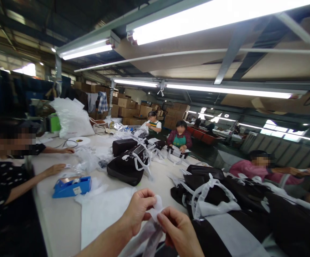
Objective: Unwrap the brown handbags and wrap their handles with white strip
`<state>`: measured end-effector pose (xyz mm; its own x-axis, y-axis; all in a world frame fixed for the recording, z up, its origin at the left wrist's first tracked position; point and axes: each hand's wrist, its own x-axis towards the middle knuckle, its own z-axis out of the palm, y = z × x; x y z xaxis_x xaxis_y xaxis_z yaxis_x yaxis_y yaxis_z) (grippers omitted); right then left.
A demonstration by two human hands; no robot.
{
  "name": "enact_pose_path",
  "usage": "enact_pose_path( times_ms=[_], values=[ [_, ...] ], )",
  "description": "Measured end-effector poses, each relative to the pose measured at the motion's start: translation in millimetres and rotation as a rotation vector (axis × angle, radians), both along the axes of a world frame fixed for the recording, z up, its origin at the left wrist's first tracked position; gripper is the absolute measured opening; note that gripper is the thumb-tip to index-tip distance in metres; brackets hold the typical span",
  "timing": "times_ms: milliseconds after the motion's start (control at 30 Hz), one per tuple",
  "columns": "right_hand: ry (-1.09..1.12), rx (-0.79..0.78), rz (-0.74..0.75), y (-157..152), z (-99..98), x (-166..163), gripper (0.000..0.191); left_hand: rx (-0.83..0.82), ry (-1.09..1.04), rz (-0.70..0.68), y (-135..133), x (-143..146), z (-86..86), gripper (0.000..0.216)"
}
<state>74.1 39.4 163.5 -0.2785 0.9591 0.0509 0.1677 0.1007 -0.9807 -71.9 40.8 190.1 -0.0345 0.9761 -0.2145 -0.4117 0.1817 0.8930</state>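
My left hand and my right hand meet at the bottom centre, above the near edge of the long white table. Both pinch the same strip of thin white wrapping material, which hangs down grey between them. Just right of my hands lies a pile of dark bags wrapped with white strips. A flat white sheet lies on the table left of my left hand.
A blue tape dispenser sits at the left, near a seated person's hands. More dark bags and a tape roll lie mid-table. Other people work at the far end and right. Cardboard boxes stack behind.
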Motion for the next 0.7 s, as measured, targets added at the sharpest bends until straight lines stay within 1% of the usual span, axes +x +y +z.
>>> enact_pose_path(
  times_ms=[133,200,267,367,433,567,700],
  values=[
    [-0.052,0.026,0.042,3,7.8,8,0.04,0.028,-0.001,-0.025,-1,-1,-0.9,0.032],
    [-0.042,-0.018,0.072,5,10.3,9,0.044,0.034,0.015,-0.039,-2,0,-0.1,0.034],
    [0.015,-0.079,0.078,5,10.6,5,0.05,0.028,0.02,-0.047,-3,1,0.3,0.034],
    [0.124,-0.146,0.007,4,6.0,-3,0.054,0.037,0.015,-0.015,-7,2,-0.9,0.032],
    [0.155,-0.154,-0.028,6,1.0,-7,0.054,0.062,0.017,0.019,-9,2,-2.8,0.03],
    [0.145,-0.103,-0.039,11,-6.2,-11,0.055,0.079,-0.018,0.047,-12,0,-6.5,0.031],
    [0.11,-0.1,-0.028,11,-5.4,-15,0.056,0.059,-0.056,0.059,-14,-3,-10.2,0.035]
  ],
)
